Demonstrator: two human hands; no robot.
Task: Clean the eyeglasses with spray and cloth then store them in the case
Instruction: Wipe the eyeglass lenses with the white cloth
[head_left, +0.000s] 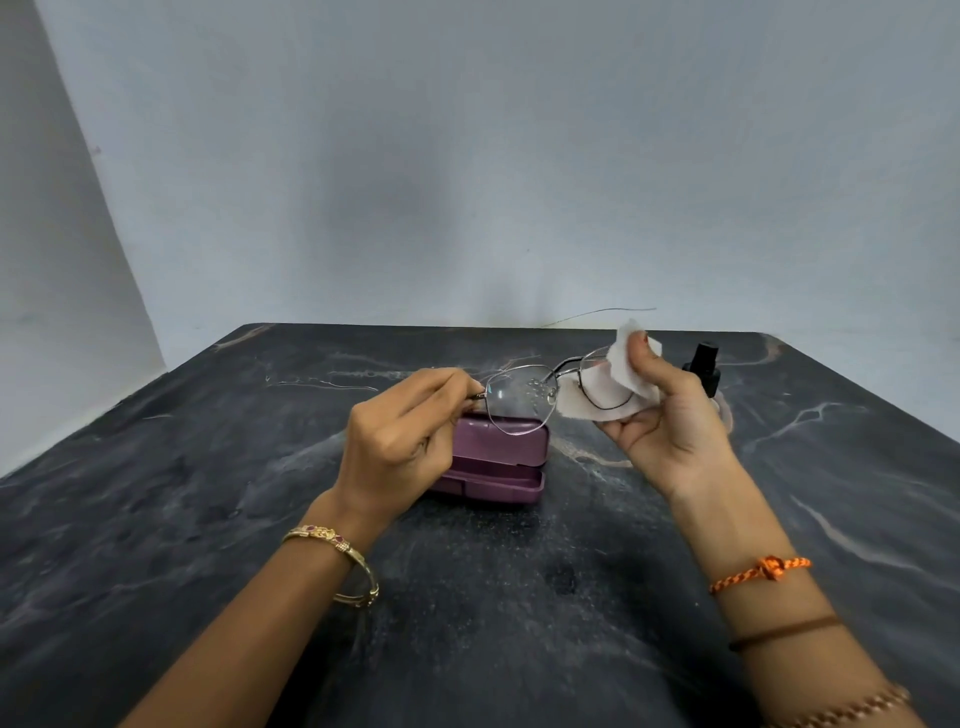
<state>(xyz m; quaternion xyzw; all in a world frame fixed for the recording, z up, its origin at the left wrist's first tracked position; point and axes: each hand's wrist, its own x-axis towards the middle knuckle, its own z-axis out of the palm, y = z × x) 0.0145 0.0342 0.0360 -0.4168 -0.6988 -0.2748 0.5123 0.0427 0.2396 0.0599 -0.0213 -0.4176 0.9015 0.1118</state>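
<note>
Above the purple case (498, 457), our left hand (400, 441) pinches the thin metal-framed eyeglasses (545, 395) while our right hand (670, 415) grips the white cloth (608, 395) around one lens; rub lightly, supporting the rim.

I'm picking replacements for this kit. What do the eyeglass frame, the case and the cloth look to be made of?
Eyeglasses: thin silvery wire rim, apparently metal, with clear lenses carrying droplets. Case: purple, smooth, rigid shell with a soft sheen, probably plastic or a coated hard shell. Cloth: white, thin, matte, folding limply around one lens in the right hand, likely microfibre or tissue; the view cannot settle which.
</note>
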